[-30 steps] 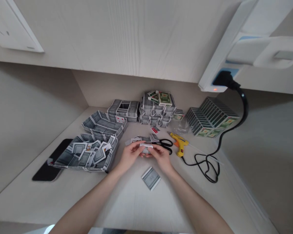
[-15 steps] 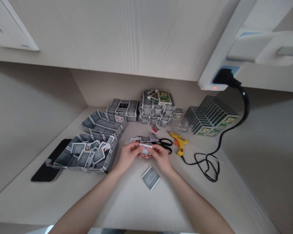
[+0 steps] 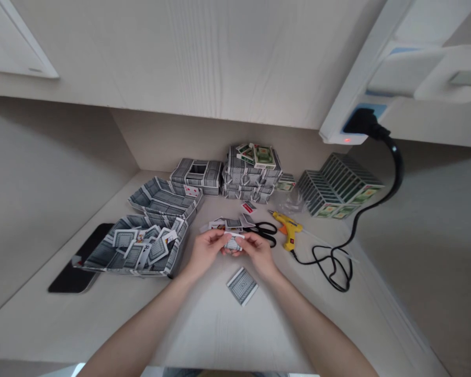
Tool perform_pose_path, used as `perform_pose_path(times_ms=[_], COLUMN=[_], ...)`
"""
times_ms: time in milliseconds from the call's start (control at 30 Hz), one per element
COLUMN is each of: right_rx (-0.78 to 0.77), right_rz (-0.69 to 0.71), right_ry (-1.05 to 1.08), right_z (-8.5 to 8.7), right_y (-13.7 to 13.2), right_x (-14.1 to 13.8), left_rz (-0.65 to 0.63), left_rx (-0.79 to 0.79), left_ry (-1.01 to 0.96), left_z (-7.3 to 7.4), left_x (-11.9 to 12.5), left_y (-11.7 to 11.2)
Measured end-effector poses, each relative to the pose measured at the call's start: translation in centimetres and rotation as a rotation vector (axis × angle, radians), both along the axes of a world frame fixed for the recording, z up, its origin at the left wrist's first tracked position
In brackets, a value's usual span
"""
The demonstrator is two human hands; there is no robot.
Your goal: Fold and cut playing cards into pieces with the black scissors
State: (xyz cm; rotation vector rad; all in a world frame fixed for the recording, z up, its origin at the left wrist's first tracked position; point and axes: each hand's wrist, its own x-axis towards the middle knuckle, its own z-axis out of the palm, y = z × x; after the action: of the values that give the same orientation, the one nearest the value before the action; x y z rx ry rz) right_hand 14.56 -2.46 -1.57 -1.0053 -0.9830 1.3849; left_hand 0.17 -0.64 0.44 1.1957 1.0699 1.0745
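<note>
Both of my hands meet over the middle of the desk and pinch one small folded playing card between them. My left hand grips its left side, my right hand its right side, fingers curled. A flat card lies back-up on the desk just below my hands. A few folded card pieces lie right behind my fingers.
A tray built of cards holds loose cards at the left, beside a black phone. More card trays and stacked card boxes stand behind. Black scissors, a yellow glue gun with black cable, and a row of decks are at right.
My hands have stayed in place, shifting only slightly on the folded card. The view has drifted a little.
</note>
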Motion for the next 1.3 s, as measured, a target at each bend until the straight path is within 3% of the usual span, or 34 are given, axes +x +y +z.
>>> perform_pose_path(times_ms=[1300], right_rx=[-0.021], right_rz=[0.052], right_ry=[-0.015], right_z=[0.53], right_y=[-0.11], right_x=[0.19], left_rz=[-0.017], left_rx=[0.037], left_ry=[0.102], left_z=[0.28], left_x=[0.01], left_y=[-0.18])
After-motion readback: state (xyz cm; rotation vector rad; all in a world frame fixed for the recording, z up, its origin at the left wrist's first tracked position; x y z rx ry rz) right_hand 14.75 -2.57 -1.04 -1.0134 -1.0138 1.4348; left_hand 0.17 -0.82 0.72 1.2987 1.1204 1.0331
